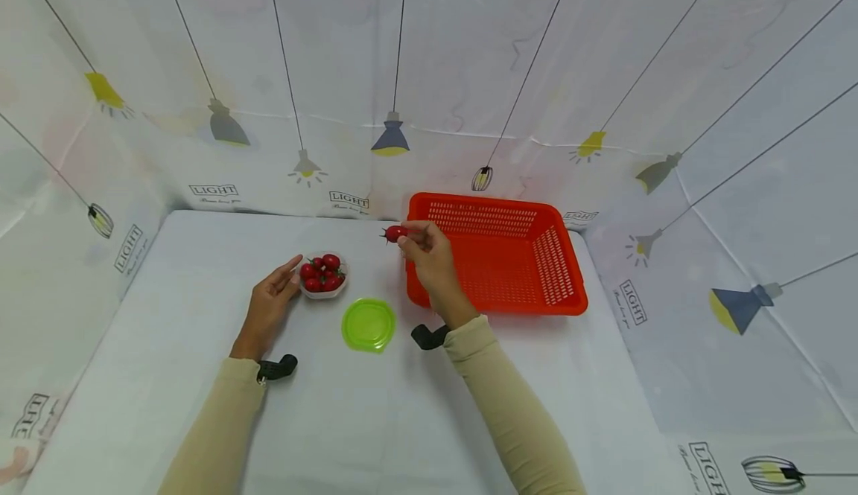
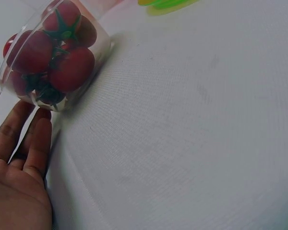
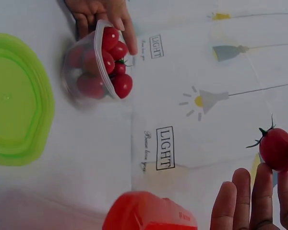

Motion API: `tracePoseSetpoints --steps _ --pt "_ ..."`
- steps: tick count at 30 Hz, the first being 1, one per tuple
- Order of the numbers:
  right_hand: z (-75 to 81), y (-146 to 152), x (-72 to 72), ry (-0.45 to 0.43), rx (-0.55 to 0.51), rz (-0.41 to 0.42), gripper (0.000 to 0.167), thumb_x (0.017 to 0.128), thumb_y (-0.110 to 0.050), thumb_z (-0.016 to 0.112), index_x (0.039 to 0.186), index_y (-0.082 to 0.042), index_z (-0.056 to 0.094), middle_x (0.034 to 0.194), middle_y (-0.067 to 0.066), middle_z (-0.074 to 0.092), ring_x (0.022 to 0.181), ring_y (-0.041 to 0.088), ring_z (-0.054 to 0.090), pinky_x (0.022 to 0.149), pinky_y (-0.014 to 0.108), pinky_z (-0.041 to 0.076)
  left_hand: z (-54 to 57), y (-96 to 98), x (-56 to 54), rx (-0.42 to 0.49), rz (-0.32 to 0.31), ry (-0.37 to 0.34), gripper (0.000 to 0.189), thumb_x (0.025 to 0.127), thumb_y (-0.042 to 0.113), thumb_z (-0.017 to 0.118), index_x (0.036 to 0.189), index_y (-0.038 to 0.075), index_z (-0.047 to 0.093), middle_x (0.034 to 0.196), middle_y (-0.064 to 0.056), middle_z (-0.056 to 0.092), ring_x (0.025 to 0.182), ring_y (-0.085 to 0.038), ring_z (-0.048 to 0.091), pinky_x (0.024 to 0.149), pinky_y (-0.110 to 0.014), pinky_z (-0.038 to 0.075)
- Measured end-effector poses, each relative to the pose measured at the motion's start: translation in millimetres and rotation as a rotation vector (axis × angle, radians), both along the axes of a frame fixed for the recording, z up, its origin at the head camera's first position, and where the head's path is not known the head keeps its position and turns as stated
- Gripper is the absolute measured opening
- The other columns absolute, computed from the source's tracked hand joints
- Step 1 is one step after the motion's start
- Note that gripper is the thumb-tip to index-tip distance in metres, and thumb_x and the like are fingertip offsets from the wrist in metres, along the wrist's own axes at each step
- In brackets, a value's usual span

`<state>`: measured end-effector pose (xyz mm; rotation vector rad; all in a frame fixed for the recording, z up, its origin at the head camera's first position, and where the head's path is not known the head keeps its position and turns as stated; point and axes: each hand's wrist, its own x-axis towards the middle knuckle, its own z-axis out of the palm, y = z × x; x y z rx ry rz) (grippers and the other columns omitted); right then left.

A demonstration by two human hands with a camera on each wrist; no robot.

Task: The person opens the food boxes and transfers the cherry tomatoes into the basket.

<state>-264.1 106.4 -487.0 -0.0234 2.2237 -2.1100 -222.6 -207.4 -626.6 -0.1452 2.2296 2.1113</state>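
Observation:
My right hand [image 1: 434,266] pinches one red cherry tomato [image 3: 275,149] with a green stem, held up at the left rim of the red basket [image 1: 496,305]. On the table, my left hand [image 1: 269,305] touches the side of a clear plastic container [image 2: 103,45] with its fingers fairly straight. Several cherry tomatoes [image 1: 322,273] fill that container, some with green stems. A bright green lid [image 1: 369,325] lies flat on the table between the two hands, apart from the container.
The white-covered table [image 1: 335,420] ends at a printed cloth wall [image 1: 442,56] at the back and both sides. The red basket has slotted walls and stands at the table's back right. A black wrist camera [image 1: 429,336] sits below my right hand.

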Motion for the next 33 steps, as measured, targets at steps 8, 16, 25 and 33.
tracePoseSetpoints --steps 8,16,25,33 --pt "5.3 26 -9.8 -0.042 0.006 0.012 0.024 0.105 -0.020 0.070 0.128 -0.024 0.068 0.122 0.004 0.070 0.123 0.035 0.065 0.107 0.045 0.056 3.0 -0.1 0.1 0.000 -0.001 0.004 0.054 0.111 0.039 0.057 0.163 0.030 0.045 0.170 -0.008 0.042 0.158 -0.023 0.039 0.108 -0.010 0.046" --pt "7.9 44 -19.0 -0.087 -0.027 0.037 0.024 0.105 -0.017 0.068 0.129 -0.017 0.067 0.121 0.008 0.069 0.121 0.030 0.065 0.113 0.054 0.052 0.8 0.3 0.3 0.024 -0.019 0.021 0.055 0.111 0.038 0.057 0.163 0.030 0.045 0.172 -0.005 0.040 0.160 -0.024 0.037 0.106 -0.007 0.045" --pt "4.5 67 -34.8 -0.181 0.017 0.142 0.027 0.106 -0.023 0.067 0.133 -0.018 0.066 0.136 0.007 0.067 0.128 0.033 0.063 0.115 0.048 0.050 1.2 0.8 0.6 0.031 -0.014 0.022 0.054 0.111 0.038 0.057 0.163 0.028 0.046 0.171 -0.005 0.041 0.159 -0.024 0.038 0.107 -0.007 0.044" --pt "-5.7 87 -48.0 -0.276 0.041 0.242 0.027 0.106 -0.019 0.067 0.133 -0.015 0.065 0.142 0.009 0.063 0.134 0.038 0.059 0.119 0.055 0.045 1.3 1.1 0.5 0.018 -0.013 0.010 0.053 0.111 0.037 0.057 0.163 0.030 0.046 0.170 -0.006 0.042 0.159 -0.024 0.037 0.108 -0.007 0.044"
